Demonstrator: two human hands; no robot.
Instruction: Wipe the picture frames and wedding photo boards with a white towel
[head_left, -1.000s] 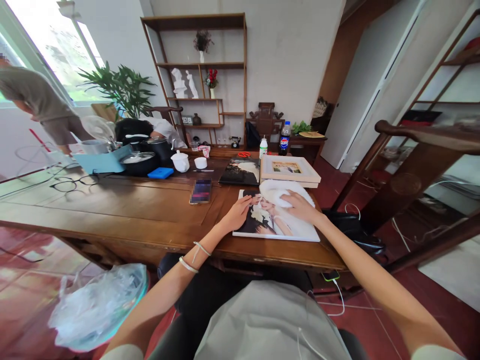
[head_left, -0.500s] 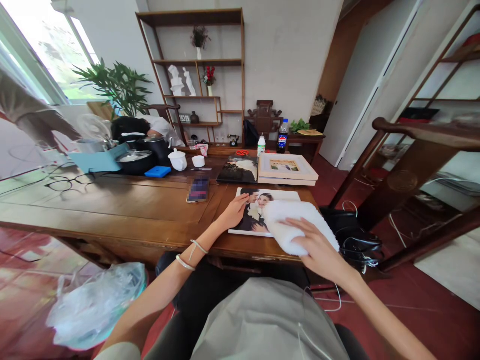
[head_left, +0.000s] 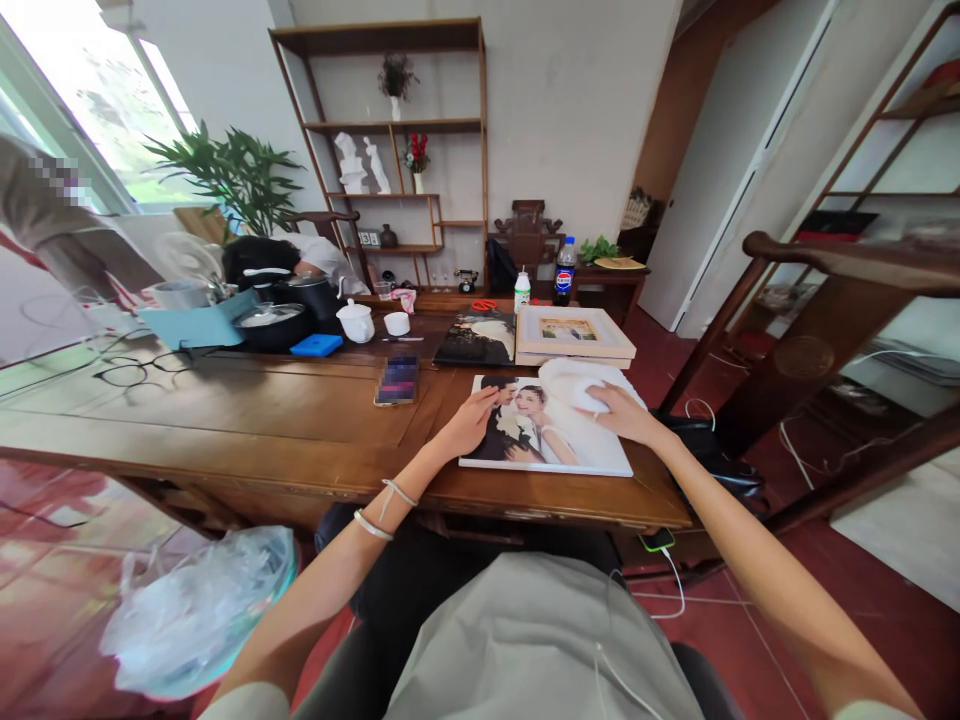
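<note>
A photo print of a wedding couple (head_left: 547, 440) lies flat at the near right end of the wooden table (head_left: 247, 410). My left hand (head_left: 469, 425) rests on its left edge, fingers stretched out and pressing it down. At the print's far right corner my right hand (head_left: 622, 412) presses a white cloth (head_left: 574, 385) onto the surface, fingers curled over it.
Behind the print lie a dark photo print (head_left: 480, 340) and a stack of light frames (head_left: 574, 338). A phone (head_left: 398, 381), glasses (head_left: 135, 370), a teapot (head_left: 356, 322), pots and a blue box stand farther left. Another person (head_left: 52, 215) is at far left. A plastic bag (head_left: 195, 610) sits near my left knee.
My right hand has carried the white cloth from the print's near right corner back up to its far right corner. My left hand has stayed on the left edge.
</note>
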